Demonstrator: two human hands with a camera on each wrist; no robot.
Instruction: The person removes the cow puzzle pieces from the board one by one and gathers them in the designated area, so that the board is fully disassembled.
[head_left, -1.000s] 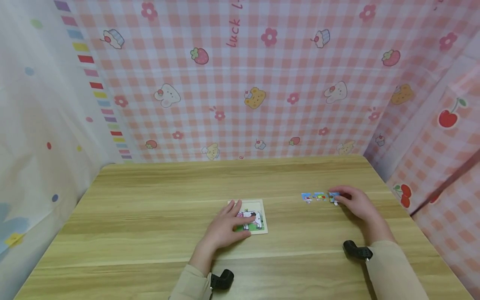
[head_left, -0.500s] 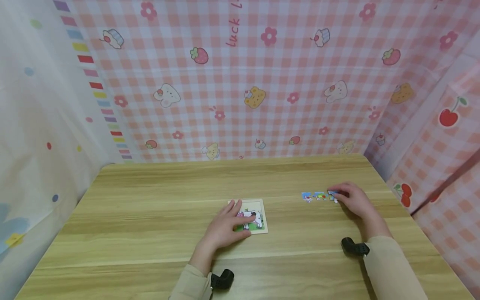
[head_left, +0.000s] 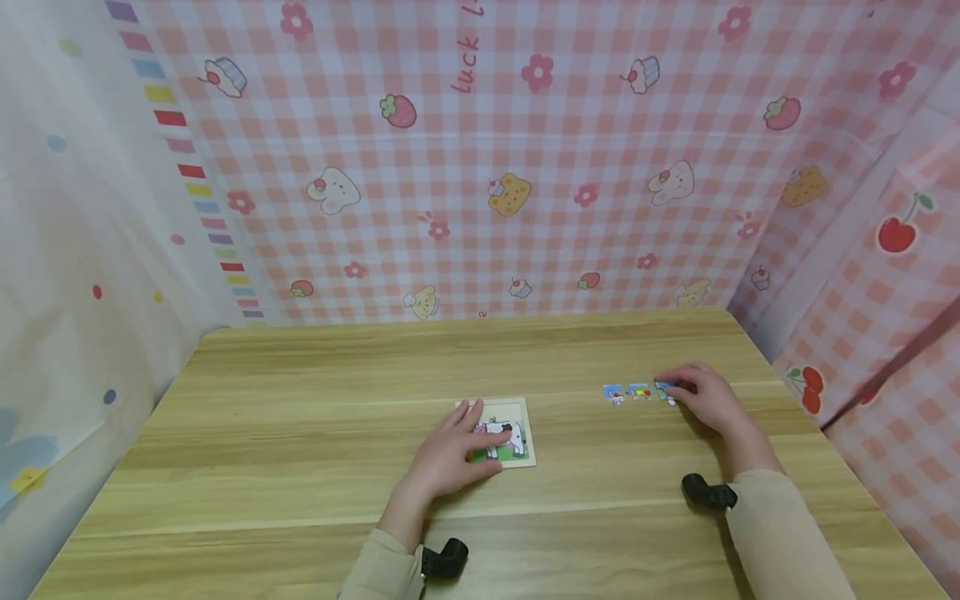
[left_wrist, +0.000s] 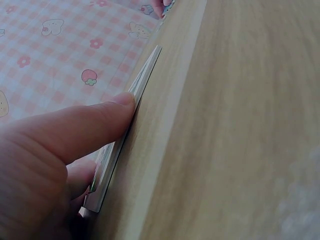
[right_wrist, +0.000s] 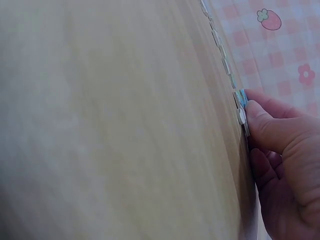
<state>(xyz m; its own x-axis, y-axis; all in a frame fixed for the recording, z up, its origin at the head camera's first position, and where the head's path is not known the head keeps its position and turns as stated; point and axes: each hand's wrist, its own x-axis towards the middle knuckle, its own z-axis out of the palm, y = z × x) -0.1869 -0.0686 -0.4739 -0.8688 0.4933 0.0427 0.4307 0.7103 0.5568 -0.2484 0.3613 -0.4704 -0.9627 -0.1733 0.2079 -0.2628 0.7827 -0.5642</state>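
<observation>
A square wooden puzzle board (head_left: 517,410) with a cow picture lies on the table. My left hand (head_left: 448,457) rests across its left part with fingers spread, covering some of the picture. In the left wrist view, the thumb (left_wrist: 122,107) presses at the board's near edge. Farther right, my right hand (head_left: 711,404) pinches a small blue puzzle piece (head_left: 666,387) between thumb and forefinger, low at the tabletop. Two other puzzle pieces lie in a row to its left: a blue one (head_left: 613,393) and a green and yellow one (head_left: 640,392).
The wooden table (head_left: 300,467) ends at a pink checked cloth (head_left: 465,250) behind it. White cloth (head_left: 112,250) hangs on the left and more checked cloth (head_left: 892,333) on the right. Black wrist devices (head_left: 446,558) sit on both forearms.
My right hand has slid slightly left and away with its puzzle piece, closer to the middle piece of the row. The left hand and the board stay in place.
</observation>
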